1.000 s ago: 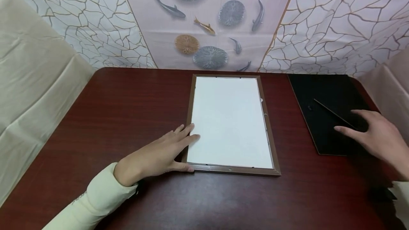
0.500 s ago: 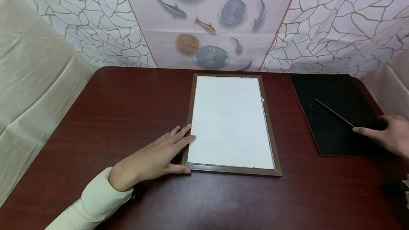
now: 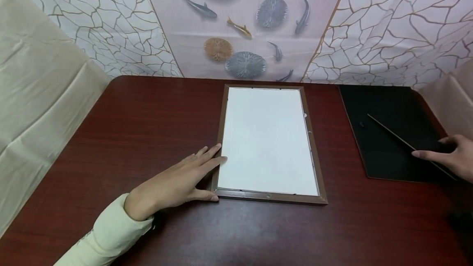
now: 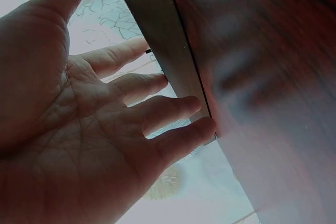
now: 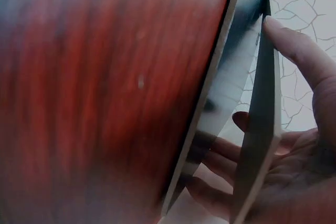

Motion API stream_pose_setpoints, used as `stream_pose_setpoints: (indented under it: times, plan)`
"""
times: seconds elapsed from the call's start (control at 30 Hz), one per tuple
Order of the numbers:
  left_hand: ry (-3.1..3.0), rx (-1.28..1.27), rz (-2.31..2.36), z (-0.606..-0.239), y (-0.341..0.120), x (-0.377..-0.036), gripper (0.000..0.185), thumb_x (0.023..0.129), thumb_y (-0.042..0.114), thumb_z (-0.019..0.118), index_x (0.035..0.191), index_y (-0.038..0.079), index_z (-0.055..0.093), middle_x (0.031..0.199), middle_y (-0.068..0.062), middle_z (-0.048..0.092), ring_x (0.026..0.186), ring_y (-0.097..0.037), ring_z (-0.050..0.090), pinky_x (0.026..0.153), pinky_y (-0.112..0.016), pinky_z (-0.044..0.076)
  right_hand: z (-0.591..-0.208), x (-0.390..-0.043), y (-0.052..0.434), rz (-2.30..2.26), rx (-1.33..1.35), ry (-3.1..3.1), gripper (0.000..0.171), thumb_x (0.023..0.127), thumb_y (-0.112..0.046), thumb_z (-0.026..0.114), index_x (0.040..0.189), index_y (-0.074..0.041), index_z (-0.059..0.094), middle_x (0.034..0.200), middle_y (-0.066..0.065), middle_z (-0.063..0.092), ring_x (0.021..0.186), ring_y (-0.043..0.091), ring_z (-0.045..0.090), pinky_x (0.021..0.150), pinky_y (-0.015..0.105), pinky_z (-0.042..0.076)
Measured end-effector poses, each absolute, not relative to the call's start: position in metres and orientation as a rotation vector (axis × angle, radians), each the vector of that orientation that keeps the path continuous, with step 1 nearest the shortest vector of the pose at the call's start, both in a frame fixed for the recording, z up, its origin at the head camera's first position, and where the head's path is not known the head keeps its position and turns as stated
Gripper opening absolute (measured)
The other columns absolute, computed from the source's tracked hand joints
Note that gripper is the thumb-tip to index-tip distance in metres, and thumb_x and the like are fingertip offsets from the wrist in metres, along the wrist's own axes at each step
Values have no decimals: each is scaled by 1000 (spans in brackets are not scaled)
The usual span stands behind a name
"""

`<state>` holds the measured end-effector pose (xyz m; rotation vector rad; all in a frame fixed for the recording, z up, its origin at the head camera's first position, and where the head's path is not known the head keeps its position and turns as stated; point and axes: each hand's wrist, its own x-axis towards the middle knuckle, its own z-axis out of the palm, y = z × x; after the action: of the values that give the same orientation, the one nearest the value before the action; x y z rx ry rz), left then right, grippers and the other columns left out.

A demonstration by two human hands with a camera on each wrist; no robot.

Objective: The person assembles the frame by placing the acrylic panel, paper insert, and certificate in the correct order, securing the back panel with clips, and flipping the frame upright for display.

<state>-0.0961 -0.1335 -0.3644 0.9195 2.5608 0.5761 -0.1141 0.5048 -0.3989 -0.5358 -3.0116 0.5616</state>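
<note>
At the left of the dark red wooden table [image 3: 148,126], a cream sleeve [image 3: 107,233] leads to the left hand [image 3: 173,184], which lies flat with its fingers straight and slightly spread. Its fingertips [image 3: 218,157] rest on the left rail of a brown picture frame [image 3: 221,134], near the frame's near left corner, and the thumb lies along the frame's near edge. The left wrist view shows the same open palm [image 4: 79,145], with the fingers stretched out to the frame's rail [image 4: 157,35] and gripping nothing. The frame lies flat in the middle of the table with its long side running away from the person, and a white sheet [image 3: 267,138] fills its opening. To the right, well apart from the frame, a black backing board [image 3: 380,126] lies flat near the table's right edge, with a thin stand leg [image 3: 391,132] raised off it at a slant. The right hand [image 3: 448,157] reaches in from the right edge of the head view and touches this board at its near right part, index finger extended. In the right wrist view the thumb [image 5: 299,51] presses the outer face of the raised leg [image 5: 262,129] while the other fingers [image 5: 220,150] curl in behind it, so the hand pinches the leg.
</note>
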Motion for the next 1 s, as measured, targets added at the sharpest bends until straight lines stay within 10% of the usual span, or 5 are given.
stream_pose_setpoints:
  times: [0.17,0.4,0.63,0.87,1.0]
  plan:
    - [2564,919,576,-366,-134,-96,87,92,45,79,163,19,38,177,-10,14,160,-45,18,125,-66,26,-393,-114,498,531,-478,-2962,79,92,-43,71,116,28,45,93,38,47,77,44,48,65,45,42]
    - [2559,920,585,-364,-135,-96,88,91,44,80,164,20,37,177,-10,15,160,-45,19,125,-66,27,-396,-107,482,572,-499,-2839,80,91,-40,72,123,28,43,118,49,43,98,59,45,80,60,40]
    - [2574,956,575,-362,-138,-98,90,88,39,83,163,18,38,175,-14,21,158,-48,24,124,-67,29,-383,-93,454,612,-486,-2777,78,87,-37,76,123,27,50,118,49,49,95,57,49,68,23,26]
    - [2565,946,575,-361,-138,-99,92,89,39,83,164,17,36,175,-14,20,158,-47,25,124,-65,28,-353,-76,402,419,-436,-2897,87,89,-54,75,123,22,51,122,48,49,107,59,49,87,66,41]
    - [2552,926,586,-362,-138,-99,92,89,39,83,165,18,34,175,-13,18,158,-47,24,125,-65,27,-342,-70,378,399,-421,-2938,89,89,-57,74,125,21,51,123,45,49,111,59,48,91,69,39]
